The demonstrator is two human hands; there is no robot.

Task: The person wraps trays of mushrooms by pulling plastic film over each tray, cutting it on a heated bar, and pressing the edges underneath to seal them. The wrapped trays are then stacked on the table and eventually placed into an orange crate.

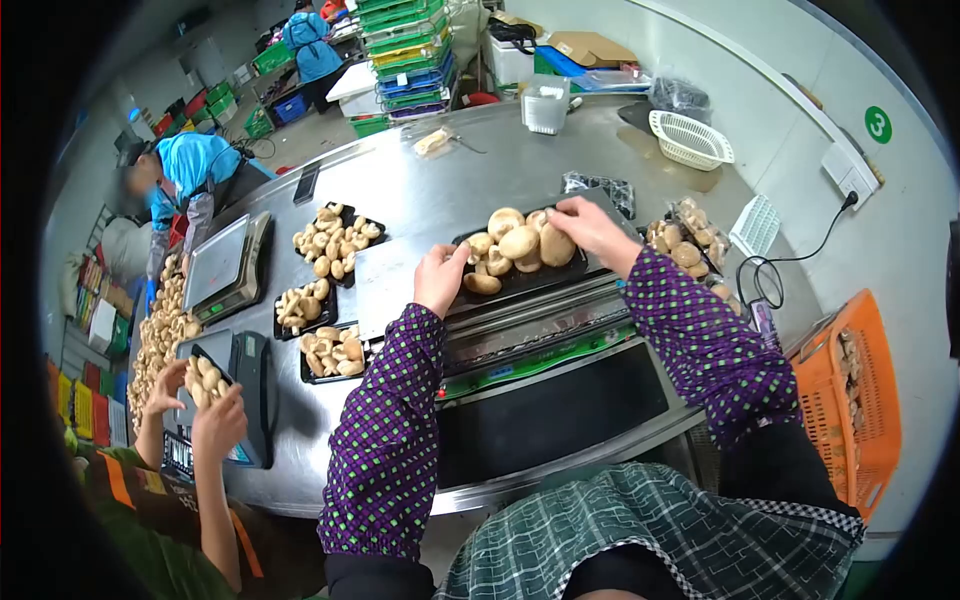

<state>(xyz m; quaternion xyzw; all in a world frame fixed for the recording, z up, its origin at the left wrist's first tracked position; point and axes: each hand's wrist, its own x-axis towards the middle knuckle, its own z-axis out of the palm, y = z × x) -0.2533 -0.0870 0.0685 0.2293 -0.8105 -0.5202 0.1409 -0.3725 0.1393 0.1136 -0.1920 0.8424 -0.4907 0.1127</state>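
Observation:
A black tray [522, 283] heaped with brown-capped mushrooms [518, 243] sits on the wrapping machine [540, 345] in front of me. At the tray's left end, my left hand [440, 280] is closed with its fingertips at the rim, beside the mushrooms. My right hand [597, 235] is closed on a large mushroom [557, 246] at the other end, its fingertips over the cap. Left of the machine stand more black trays of mushrooms [338, 242]. Wrapped mushroom packs [688, 245] lie to the right.
At left a co-worker's hands [215, 420] hold a small mushroom tray over a scale [245, 385]. Another scale [228, 262] and a mushroom pile [160, 335] lie beyond. An orange crate [870, 400] stands right, near a black cable [815, 245]. A white basket [690, 140] rests at the back.

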